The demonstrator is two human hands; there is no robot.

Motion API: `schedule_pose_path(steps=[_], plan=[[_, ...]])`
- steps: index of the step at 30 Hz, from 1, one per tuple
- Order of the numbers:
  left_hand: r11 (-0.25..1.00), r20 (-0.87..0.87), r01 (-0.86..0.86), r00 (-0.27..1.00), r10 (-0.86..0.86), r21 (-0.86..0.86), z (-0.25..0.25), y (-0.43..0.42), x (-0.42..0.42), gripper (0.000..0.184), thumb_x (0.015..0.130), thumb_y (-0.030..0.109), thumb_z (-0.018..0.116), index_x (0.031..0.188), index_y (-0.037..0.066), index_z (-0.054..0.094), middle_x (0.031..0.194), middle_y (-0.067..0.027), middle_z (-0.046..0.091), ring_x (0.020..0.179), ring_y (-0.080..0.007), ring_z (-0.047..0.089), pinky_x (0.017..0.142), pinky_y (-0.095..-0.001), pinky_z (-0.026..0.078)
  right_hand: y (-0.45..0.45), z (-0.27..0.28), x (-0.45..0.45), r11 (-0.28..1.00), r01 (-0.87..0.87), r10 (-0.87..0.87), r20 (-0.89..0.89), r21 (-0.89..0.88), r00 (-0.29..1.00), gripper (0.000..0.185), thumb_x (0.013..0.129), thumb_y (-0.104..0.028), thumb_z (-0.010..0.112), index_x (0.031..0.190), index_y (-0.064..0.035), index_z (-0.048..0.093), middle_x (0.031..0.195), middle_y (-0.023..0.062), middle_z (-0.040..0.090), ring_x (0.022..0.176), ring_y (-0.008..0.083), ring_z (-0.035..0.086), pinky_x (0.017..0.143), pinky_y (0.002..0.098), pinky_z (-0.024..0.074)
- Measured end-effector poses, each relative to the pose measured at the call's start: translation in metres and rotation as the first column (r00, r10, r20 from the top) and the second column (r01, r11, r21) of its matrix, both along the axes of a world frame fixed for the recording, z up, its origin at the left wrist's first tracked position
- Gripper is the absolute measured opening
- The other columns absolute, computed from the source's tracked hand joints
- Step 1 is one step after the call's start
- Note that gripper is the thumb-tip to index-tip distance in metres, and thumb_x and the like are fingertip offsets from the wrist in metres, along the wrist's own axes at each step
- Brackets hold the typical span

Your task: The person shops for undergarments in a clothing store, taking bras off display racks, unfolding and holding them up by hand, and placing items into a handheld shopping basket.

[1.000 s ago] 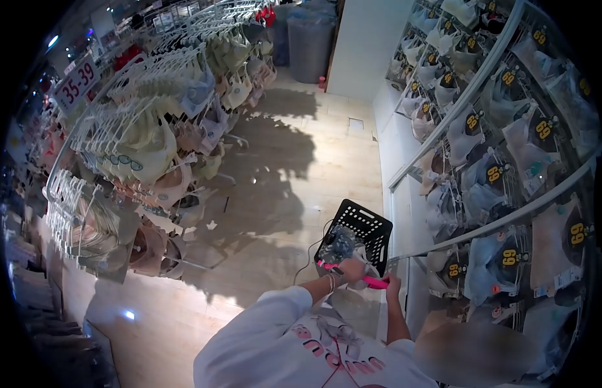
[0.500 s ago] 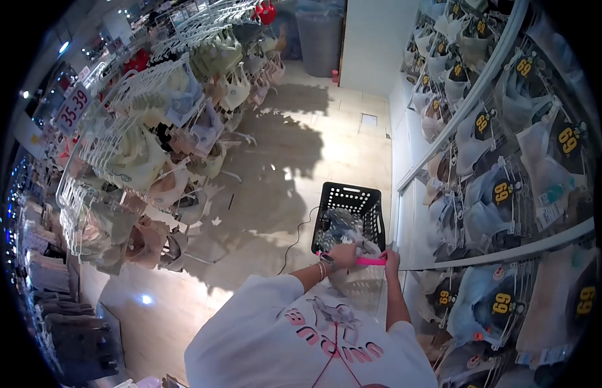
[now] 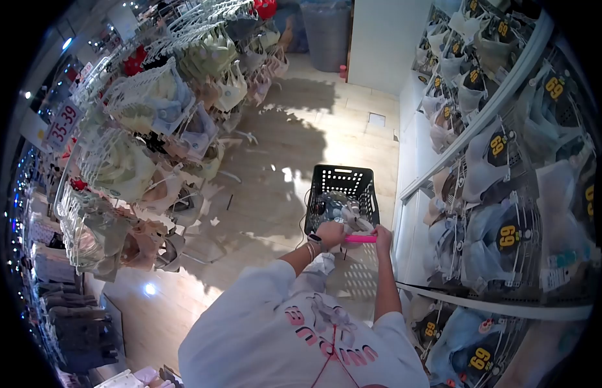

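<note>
Where the 2 hands come together, a pink strip [image 3: 360,238] lies roughly level across the near side of the basket, in front of the wearer. Right hand [image 3: 383,239]: closed on the strip's right end. Left hand [image 3: 330,234]: grasping the left end, as far as seen; the strip runs into it, fingertips hidden. Gripping at 2 ends probably keeps the strip steady and stops it twisting. What it is made of, cannot tell.

Just beyond the strip, a pale bundle [image 3: 358,224]; whether joined to the strip, cannot tell. Black basket [image 3: 372,197], perforated walls, beneath and ahead of the hands; this position likely keeps its contents within easy reach. Inside: grey and clear-looking items [image 3: 339,205], heaped, too blurred to sort. Dark watch [image 3: 314,238] on the left wrist, face up, readable without turning the arm.

Further out, left side: rack of hanging bras [image 3: 123,168], hangers packed close, presumably to save room. Sign "35-39" [image 3: 61,126] stands above, facing the aisle. Right side: wall display [image 3: 485,171] in tiers, "69" tags turned outward, likely so they read from the walkway. Far end: grey bin [image 3: 327,35], beside a pale panel [image 3: 375,42].
</note>
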State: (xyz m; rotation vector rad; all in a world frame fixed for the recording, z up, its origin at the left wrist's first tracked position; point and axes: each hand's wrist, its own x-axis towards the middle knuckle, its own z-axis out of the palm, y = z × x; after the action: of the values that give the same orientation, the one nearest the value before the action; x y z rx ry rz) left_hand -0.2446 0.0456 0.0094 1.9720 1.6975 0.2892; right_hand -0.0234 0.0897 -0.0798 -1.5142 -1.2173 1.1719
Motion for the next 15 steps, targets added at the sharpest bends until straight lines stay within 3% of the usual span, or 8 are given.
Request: schedule_pose_path(steps=[8, 15], plan=[[0.998, 0.015, 0.056, 0.998, -0.056, -0.028, 0.020, 0.085, -0.037, 0.035, 0.083, 0.031, 0.049, 0.072, 0.003, 0.066, 0.074, -0.0194, 0.064, 0.071, -0.0357, 0.063, 0.066, -0.0452, 0.050, 0.061, 0.041, -0.039, 0.995, -0.015, 0.015, -0.002, -0.101, 1.000, 0.036, 0.086, -0.020, 0.049, 0.060, 0.0022, 0.062, 0.059, 0.0089, 0.059, 0.055, 0.0146, 0.053, 0.056, 0.0279, 0.0426], [0.999, 0.076, 0.034, 0.996, -0.036, 0.020, 0.026, 0.143, -0.054, 0.037, 0.080, 0.034, 0.049, 0.068, 0.003, 0.066, 0.068, -0.0187, 0.063, 0.064, -0.0356, 0.062, 0.061, -0.0450, 0.050, 0.125, 0.013, -0.040, 0.991, -0.087, 0.089, 0.015, -0.102, 0.996, 0.039, 0.087, -0.022, 0.047, 0.060, 0.0029, 0.063, 0.057, 0.0082, 0.060, 0.051, 0.0150, 0.053, 0.053, 0.0284, 0.0422]])
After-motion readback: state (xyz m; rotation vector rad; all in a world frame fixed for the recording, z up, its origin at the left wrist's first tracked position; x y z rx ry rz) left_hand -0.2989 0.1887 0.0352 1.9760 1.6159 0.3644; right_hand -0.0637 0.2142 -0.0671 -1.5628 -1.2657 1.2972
